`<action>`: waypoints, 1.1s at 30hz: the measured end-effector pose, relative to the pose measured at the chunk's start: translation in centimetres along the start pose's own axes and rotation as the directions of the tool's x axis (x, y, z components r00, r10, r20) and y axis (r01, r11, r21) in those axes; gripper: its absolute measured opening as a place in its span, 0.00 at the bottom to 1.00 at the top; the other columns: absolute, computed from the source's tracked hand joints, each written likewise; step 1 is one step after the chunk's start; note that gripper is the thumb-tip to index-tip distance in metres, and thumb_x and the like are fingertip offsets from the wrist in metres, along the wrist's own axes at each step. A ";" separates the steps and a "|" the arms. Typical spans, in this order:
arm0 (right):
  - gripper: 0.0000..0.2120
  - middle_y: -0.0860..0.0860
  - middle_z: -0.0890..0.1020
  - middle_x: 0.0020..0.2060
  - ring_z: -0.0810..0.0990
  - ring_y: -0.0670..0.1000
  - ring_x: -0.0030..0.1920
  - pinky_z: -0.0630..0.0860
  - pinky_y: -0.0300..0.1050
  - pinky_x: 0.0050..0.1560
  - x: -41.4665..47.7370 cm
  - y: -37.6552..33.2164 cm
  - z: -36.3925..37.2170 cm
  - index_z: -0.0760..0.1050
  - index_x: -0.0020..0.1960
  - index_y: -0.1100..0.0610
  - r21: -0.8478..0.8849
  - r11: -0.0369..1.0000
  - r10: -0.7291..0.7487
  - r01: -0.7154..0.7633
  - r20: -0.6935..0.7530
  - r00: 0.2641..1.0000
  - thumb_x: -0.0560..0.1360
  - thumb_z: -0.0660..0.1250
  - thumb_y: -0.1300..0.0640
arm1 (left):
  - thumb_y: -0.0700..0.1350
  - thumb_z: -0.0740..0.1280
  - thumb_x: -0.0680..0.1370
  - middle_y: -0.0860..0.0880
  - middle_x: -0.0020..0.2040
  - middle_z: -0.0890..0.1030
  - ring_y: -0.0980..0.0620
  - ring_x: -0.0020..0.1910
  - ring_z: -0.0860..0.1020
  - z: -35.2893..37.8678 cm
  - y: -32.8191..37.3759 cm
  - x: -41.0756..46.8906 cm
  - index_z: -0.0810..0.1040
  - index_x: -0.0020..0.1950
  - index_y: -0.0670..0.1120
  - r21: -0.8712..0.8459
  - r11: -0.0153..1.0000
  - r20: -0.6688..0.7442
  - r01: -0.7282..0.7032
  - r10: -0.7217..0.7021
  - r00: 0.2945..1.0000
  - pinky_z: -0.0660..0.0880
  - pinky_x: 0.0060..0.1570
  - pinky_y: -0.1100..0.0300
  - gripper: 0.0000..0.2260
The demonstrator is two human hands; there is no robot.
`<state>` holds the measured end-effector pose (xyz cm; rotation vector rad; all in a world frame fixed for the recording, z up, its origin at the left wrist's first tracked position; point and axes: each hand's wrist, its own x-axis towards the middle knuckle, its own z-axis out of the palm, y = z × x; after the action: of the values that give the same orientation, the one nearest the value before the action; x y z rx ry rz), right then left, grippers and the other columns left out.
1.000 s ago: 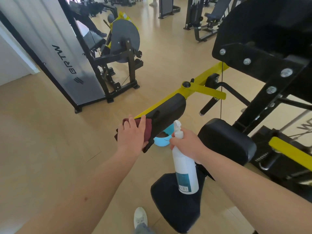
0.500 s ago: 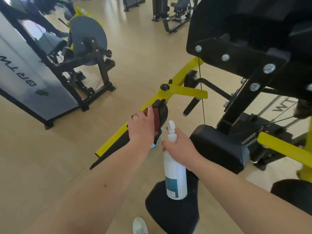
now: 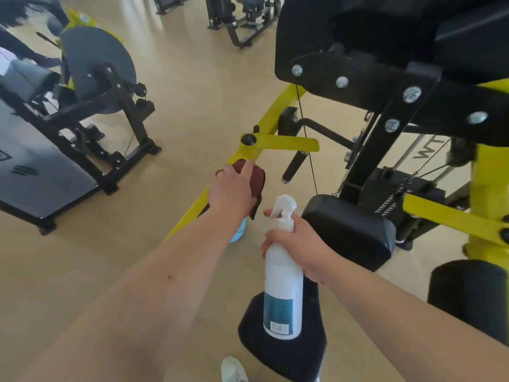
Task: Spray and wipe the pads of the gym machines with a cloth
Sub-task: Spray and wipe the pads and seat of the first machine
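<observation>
At the far left, a machine with a grey disc (image 3: 93,62) ran off the frame edge, its upper parts blurred. Right of it, the left hand (image 3: 231,190) lay with fingers curled over the dark red cloth (image 3: 257,176), holding it against the top end of the black arm pad (image 3: 205,208). Hand and forearm hid nearly all of that pad, leaving only a dark sliver beside the yellow bar (image 3: 192,208).

Half a second before, the hand and cloth had been lower on the pad, with its rounded end showing above the fingers. Now they sat at that end, just below the bar's pivot.

A light blue tub (image 3: 237,234) peeked from behind the left wrist; what it held could not be seen. Further right, the right hand (image 3: 301,241) was wrapped round the neck of the white spray bottle (image 3: 283,274), as it had been before. The bottle hung upright, nozzle toward the cloth, and its opaque wall hid any liquid level. Beyond it stood a black seat pad (image 3: 352,230).
</observation>
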<state>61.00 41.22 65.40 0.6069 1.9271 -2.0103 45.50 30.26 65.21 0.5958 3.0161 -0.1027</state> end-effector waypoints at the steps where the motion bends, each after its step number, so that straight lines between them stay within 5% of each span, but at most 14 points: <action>1: 0.21 0.58 0.86 0.47 0.85 0.63 0.53 0.82 0.64 0.57 -0.2 0.1 0.0 0.74 0.63 0.41 -0.004 1.000 -0.002 0.002 0.004 1.000 0.74 0.71 0.58 | 0.59 0.70 0.78 0.39 0.66 0.69 0.40 0.62 0.74 0.0 -0.3 -0.8 0.47 0.82 0.57 0.014 1.000 0.001 -0.001 0.001 1.000 0.73 0.51 0.50 0.41; 7: 0.22 0.55 0.86 0.45 0.87 0.55 0.46 0.84 0.60 0.53 -1.1 0.2 -0.3 0.73 0.66 0.42 0.020 1.000 0.008 -0.009 0.066 0.998 0.76 0.71 0.59 | 0.60 0.70 0.77 0.38 0.67 0.69 0.40 0.60 0.75 0.5 -3.1 -7.2 0.42 0.83 0.56 0.091 0.995 -0.009 0.034 -0.033 0.999 0.73 0.54 0.51 0.46; 20: 0.21 0.54 0.83 0.51 0.85 0.59 0.51 0.85 0.61 0.51 -2.5 -0.9 2.7 0.75 0.62 0.39 -0.158 0.987 -0.004 0.034 0.186 0.982 0.74 0.73 0.57 | 0.61 0.75 0.72 0.40 0.68 0.69 0.41 0.60 0.75 2.0 -7.7 -18.3 0.45 0.82 0.58 0.142 0.980 -0.072 0.137 -0.128 0.989 0.72 0.62 0.48 0.49; 27: 0.20 0.55 0.83 0.51 0.85 0.58 0.50 0.85 0.58 0.51 -3.6 -0.6 4.0 0.75 0.63 0.39 -0.185 0.979 -0.030 0.081 0.265 0.964 0.76 0.70 0.57 | 0.61 0.79 0.68 0.33 0.77 0.63 0.33 0.73 0.67 3.3 -9.1 -23.1 0.55 0.82 0.58 0.290 0.945 -0.124 0.150 -0.118 0.985 0.50 0.74 0.32 0.49; 29: 0.20 0.54 0.85 0.47 0.86 0.57 0.47 0.85 0.58 0.50 -3.8 -0.4 4.0 0.75 0.64 0.41 -0.172 0.983 -0.017 0.067 0.278 0.961 0.76 0.70 0.58 | 0.61 0.73 0.74 0.32 0.80 0.53 0.31 0.77 0.58 3.3 -8.8 -23.4 0.46 0.83 0.57 0.364 0.924 -0.056 0.118 -0.104 0.993 0.43 0.74 0.30 0.47; 33: 0.19 0.57 0.82 0.54 0.85 0.60 0.52 0.85 0.60 0.52 -3.8 -0.4 3.3 0.73 0.64 0.41 -0.157 0.986 -0.004 0.049 0.276 0.961 0.77 0.71 0.55 | 0.56 0.71 0.78 0.31 0.78 0.35 0.28 0.78 0.49 3.1 -7.6 -21.9 0.39 0.83 0.52 0.505 0.862 0.011 0.043 -0.056 0.998 0.33 0.73 0.30 0.47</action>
<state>63.77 37.66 67.68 0.2468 1.9107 -1.8179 63.01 14.73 64.26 0.5358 2.9714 -0.9196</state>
